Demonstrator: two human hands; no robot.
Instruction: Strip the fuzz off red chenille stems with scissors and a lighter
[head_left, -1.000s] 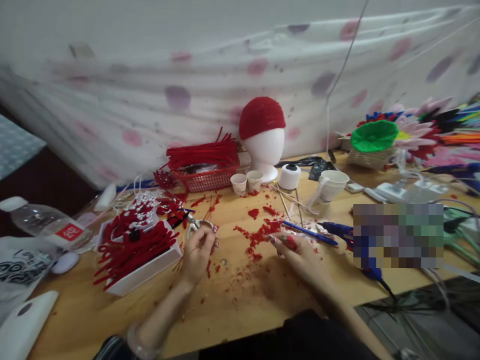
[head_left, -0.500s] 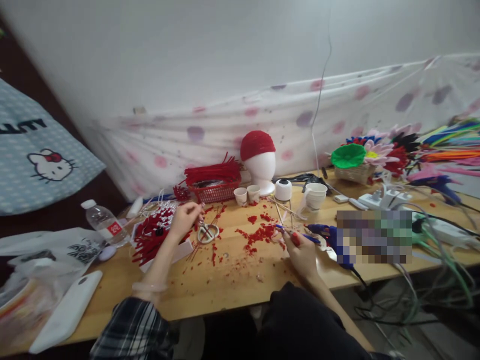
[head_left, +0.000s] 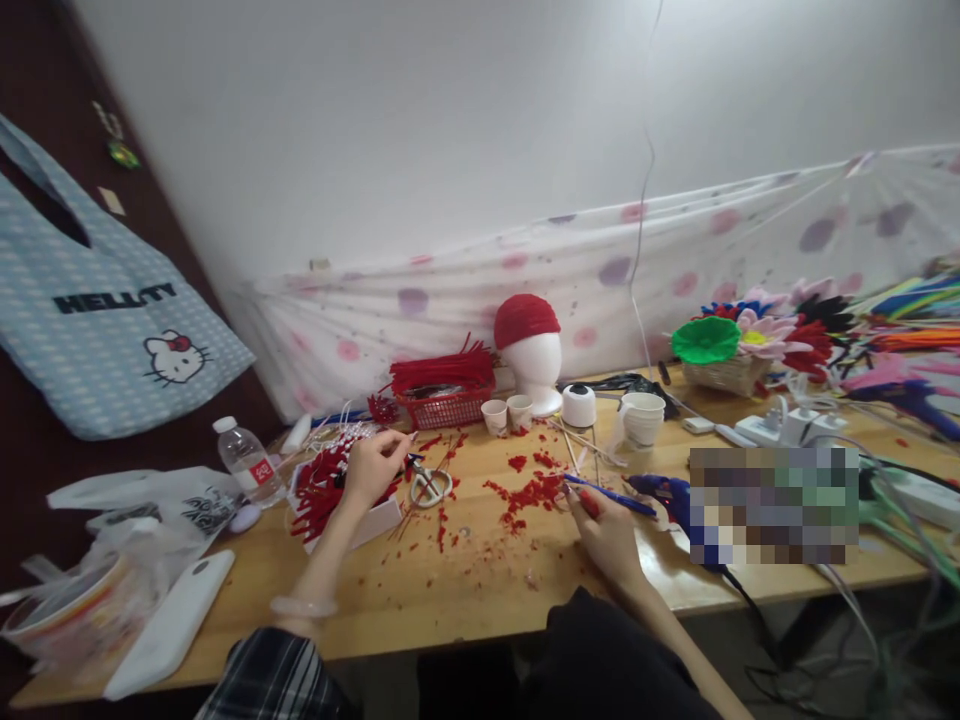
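Note:
My left hand (head_left: 377,470) hovers above the left part of the table, thumb and fingertips pinched together. Anything in that pinch is too small to make out. Just right of it lie scissors (head_left: 430,487) with pale handles. Under and behind the wrist is a white box of red fuzzy stems (head_left: 311,508). My right hand (head_left: 611,535) rests at the table's right, fingers curled around something with an orange-red part (head_left: 589,503). A slim blue tool (head_left: 619,496) extends along the fingers; whether it is gripped is unclear. Red fuzz scraps (head_left: 525,498) lie between the hands.
Behind stand a red basket (head_left: 450,408), a white foam head (head_left: 537,365) with red covering, and paper cups (head_left: 494,416). A blue glue gun (head_left: 679,510) and power strip (head_left: 780,428) are right. A bottle (head_left: 244,460) and white phone (head_left: 172,625) are left.
The view has tilted up and turned left, so everything appears lower and further right. My left hand has drawn slightly left of the scissors, still pinched. My right hand has hardly moved.

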